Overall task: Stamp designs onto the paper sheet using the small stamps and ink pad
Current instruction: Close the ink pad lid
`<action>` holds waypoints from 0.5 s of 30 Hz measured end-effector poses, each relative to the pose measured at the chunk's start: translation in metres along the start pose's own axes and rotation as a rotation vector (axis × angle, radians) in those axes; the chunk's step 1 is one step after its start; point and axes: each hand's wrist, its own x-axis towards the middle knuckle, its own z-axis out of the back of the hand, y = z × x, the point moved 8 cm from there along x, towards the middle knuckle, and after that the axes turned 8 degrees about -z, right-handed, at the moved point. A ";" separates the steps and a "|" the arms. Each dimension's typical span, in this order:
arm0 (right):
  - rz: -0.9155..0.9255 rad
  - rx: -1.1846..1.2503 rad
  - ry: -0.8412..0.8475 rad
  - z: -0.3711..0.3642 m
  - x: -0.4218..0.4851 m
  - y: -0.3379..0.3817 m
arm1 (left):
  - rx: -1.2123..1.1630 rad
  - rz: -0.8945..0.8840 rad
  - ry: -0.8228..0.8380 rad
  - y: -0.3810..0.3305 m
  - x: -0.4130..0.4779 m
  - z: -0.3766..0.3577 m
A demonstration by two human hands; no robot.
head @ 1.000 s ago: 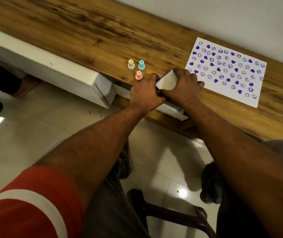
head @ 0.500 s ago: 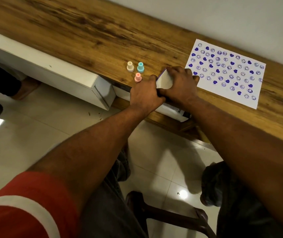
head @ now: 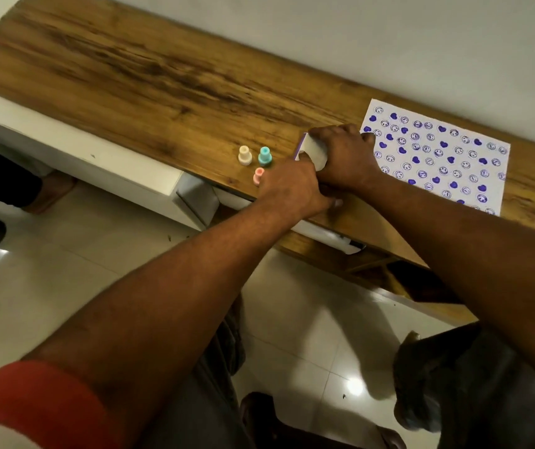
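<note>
Wooden and streaked with dark grain, the table (head: 149, 72) carries everything we work with, and both our hands meet near its front edge over the ink pad (head: 313, 150). Most of the pad is hidden: we see only a white lid face tilted up and a thin purple edge at its left, so whether the case is fully open we cannot tell. Our right hand (head: 343, 153) curls over the top and far side of the pad, fingers closed on it, while our left hand (head: 292, 186) presses against its near side, fingers tucked out of sight, so we cannot tell what they grip. Just left of the hands stand three small stamps: a cream stamp (head: 245, 154), a teal stamp (head: 264, 156) beside it, and a pink stamp (head: 258, 175) partly covered by our left knuckles. To the right lies the paper sheet (head: 434, 153), flat, filled with purple hearts and smiley faces; our right fingertips touch its near-left edge, and our right forearm cuts off its lower corner.
</note>
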 end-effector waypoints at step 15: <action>-0.068 0.045 0.063 0.019 0.075 -0.047 | -0.109 0.069 -0.232 0.000 0.048 0.043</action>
